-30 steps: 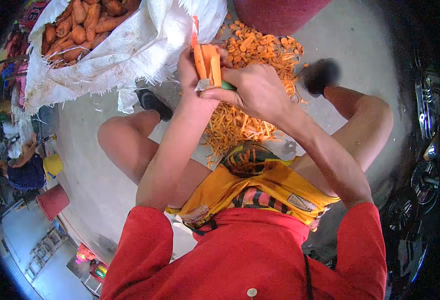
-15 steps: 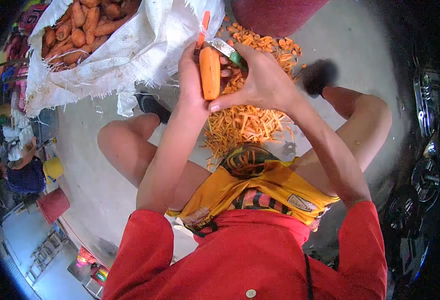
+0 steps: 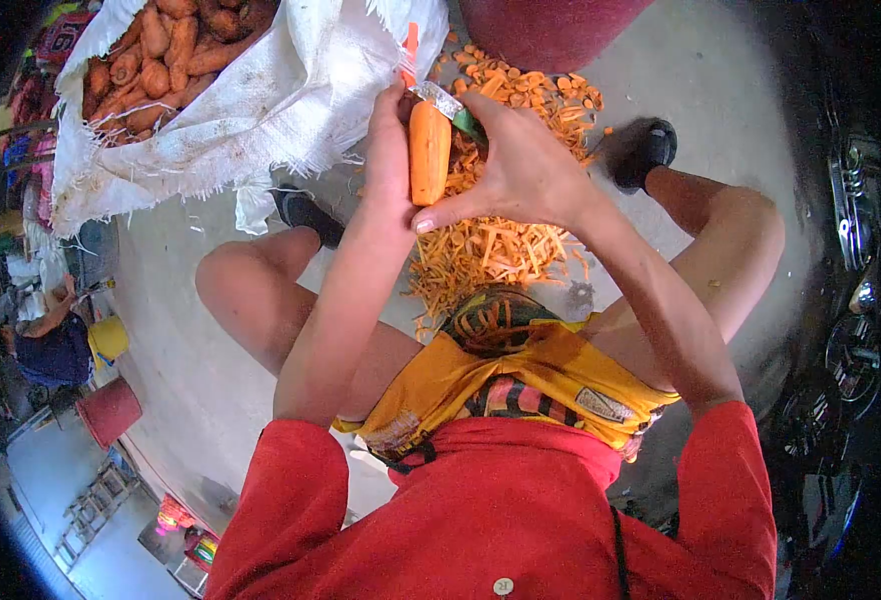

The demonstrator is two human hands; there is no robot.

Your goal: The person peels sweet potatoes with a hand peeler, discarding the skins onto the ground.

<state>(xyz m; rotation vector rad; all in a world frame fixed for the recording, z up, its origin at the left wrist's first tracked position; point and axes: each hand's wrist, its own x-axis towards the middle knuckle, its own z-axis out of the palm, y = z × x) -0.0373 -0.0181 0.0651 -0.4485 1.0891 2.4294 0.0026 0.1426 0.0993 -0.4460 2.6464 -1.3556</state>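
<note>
A peeled orange carrot [image 3: 429, 155] points lengthwise away from me, held in my left hand [image 3: 391, 160] along its left side. My right hand [image 3: 526, 165] grips a tool with a green handle [image 3: 469, 125] and a metal blade [image 3: 439, 98], which lies across the far end of the carrot. The right thumb rests at the carrot's near end. An orange strip [image 3: 411, 52] stands up beyond the blade. Under the hands, a heap of carrot peelings [image 3: 506, 250] covers the floor between my legs.
An open white woven sack [image 3: 311, 85] full of unpeeled carrots [image 3: 166, 60] is at the upper left. A large dark red tub [image 3: 551, 30] stands at the top, beside carrot pieces [image 3: 561, 95]. Another person [image 3: 51, 350] is at the far left, near a red bucket [image 3: 109, 410].
The carrot and left hand have shifted slightly right. The blade has come nearer across the carrot's far end, and the orange strip stands a little lower.
</note>
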